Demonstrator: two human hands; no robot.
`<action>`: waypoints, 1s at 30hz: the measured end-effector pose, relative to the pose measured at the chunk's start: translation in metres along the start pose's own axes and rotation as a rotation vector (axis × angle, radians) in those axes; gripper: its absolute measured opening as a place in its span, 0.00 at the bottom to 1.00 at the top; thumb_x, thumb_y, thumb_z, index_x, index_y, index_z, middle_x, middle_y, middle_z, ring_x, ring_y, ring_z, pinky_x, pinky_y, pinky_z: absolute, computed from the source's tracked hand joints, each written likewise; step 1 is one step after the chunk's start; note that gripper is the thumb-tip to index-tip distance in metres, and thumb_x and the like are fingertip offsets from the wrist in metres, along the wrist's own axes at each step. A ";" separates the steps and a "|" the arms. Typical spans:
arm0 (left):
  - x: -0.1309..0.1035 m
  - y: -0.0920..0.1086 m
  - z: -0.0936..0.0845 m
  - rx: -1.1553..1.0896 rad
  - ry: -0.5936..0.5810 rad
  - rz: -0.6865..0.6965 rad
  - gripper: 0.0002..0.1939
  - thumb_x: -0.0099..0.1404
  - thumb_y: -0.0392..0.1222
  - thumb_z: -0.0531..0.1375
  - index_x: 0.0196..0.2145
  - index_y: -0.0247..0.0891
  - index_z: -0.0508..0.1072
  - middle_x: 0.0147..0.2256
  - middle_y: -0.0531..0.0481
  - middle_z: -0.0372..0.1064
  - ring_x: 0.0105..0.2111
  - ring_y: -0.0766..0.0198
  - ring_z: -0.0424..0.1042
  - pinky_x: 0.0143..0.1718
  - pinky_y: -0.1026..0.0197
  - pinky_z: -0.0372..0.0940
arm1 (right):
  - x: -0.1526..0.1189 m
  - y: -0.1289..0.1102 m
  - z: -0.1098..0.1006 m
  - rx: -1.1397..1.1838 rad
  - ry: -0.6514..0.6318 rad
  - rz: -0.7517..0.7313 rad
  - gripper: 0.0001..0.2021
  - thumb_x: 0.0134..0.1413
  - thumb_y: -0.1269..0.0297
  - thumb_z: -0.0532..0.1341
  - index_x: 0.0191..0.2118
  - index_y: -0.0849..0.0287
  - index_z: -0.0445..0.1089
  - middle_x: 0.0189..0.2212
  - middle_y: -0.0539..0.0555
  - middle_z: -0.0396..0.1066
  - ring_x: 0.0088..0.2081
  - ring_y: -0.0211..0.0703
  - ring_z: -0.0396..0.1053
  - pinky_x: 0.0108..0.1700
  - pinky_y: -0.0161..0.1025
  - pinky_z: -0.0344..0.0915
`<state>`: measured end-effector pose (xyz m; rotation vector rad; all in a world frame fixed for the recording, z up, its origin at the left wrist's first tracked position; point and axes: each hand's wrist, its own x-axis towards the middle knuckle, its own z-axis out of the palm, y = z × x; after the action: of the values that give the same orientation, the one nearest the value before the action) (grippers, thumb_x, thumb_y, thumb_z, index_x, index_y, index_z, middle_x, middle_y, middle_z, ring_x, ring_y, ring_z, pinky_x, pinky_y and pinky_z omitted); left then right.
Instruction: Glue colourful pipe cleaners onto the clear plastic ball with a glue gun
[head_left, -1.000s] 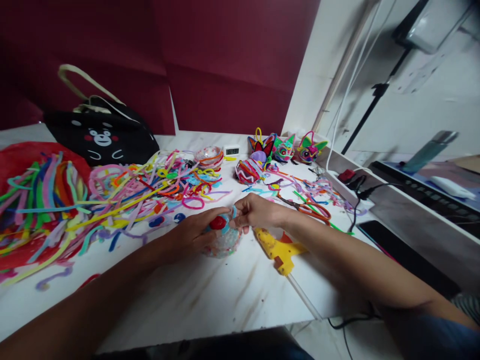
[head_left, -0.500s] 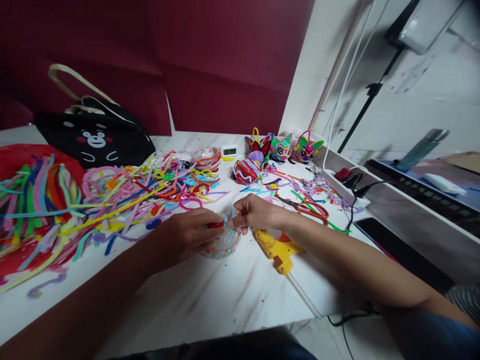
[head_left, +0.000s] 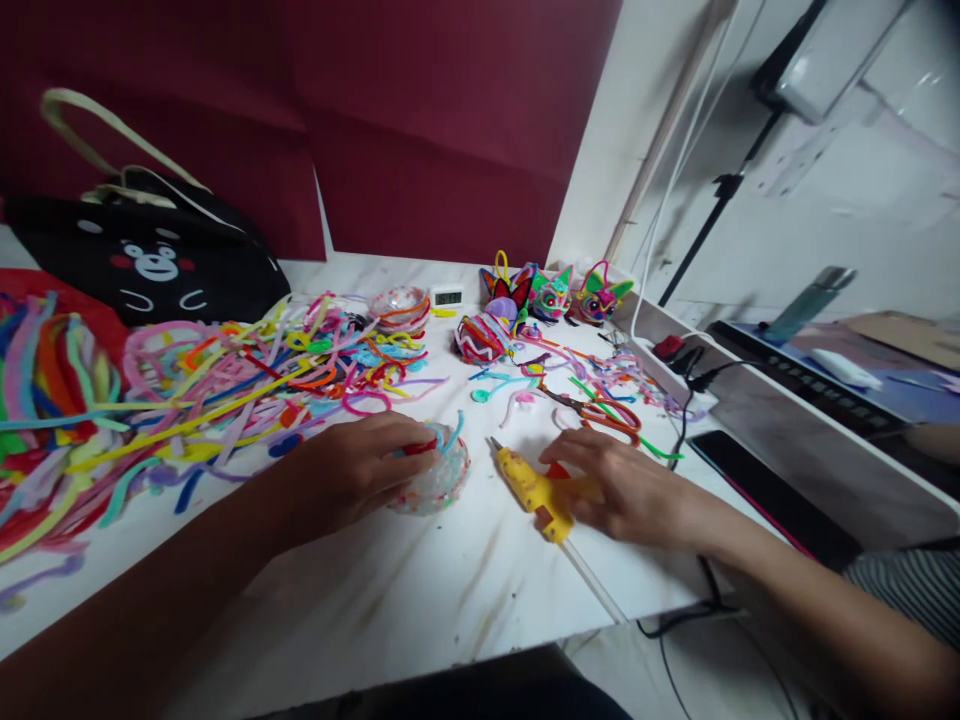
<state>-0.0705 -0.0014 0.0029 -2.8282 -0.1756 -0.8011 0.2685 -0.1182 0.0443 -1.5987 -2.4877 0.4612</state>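
- My left hand (head_left: 367,460): fingers bent over the clear, round plastic dome (head_left: 441,486) between the hands; pinching, I cannot tell from here.
- My right hand (head_left: 634,482): fingers loosely curved over the yellow plastic glue gun (head_left: 525,484), grip unclear.

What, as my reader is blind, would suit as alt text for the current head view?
A person's left hand holds a clear dome on a white table, while the right hand is at a yellow glue gun. Colourful pipe cleaners lie heaped on the left, with orange-handled scissors and cat-faced crafts farther back.
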 end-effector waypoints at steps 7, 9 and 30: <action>-0.001 -0.002 -0.001 -0.057 0.010 -0.012 0.16 0.76 0.34 0.55 0.57 0.40 0.74 0.53 0.37 0.78 0.52 0.51 0.78 0.53 0.53 0.74 | -0.007 0.017 0.031 -0.242 0.040 -0.073 0.25 0.55 0.74 0.65 0.60 0.66 0.73 0.58 0.70 0.72 0.55 0.62 0.74 0.58 0.57 0.74; 0.000 0.000 -0.002 -0.062 0.013 -0.011 0.15 0.76 0.34 0.54 0.57 0.40 0.74 0.52 0.37 0.78 0.51 0.51 0.78 0.52 0.53 0.74 | -0.002 0.018 0.035 -0.273 0.062 -0.109 0.21 0.58 0.72 0.65 0.58 0.65 0.74 0.55 0.69 0.74 0.51 0.60 0.76 0.55 0.56 0.75; 0.002 0.007 -0.006 -0.103 -0.009 -0.084 0.14 0.77 0.34 0.52 0.55 0.43 0.72 0.53 0.41 0.78 0.53 0.54 0.77 0.53 0.56 0.73 | 0.035 0.022 0.024 -0.047 0.282 -0.524 0.12 0.78 0.60 0.51 0.54 0.61 0.65 0.47 0.63 0.73 0.44 0.50 0.75 0.45 0.44 0.73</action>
<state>-0.0703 -0.0097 0.0078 -2.9387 -0.2632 -0.8379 0.2661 -0.0823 0.0123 -0.8826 -2.5619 0.0958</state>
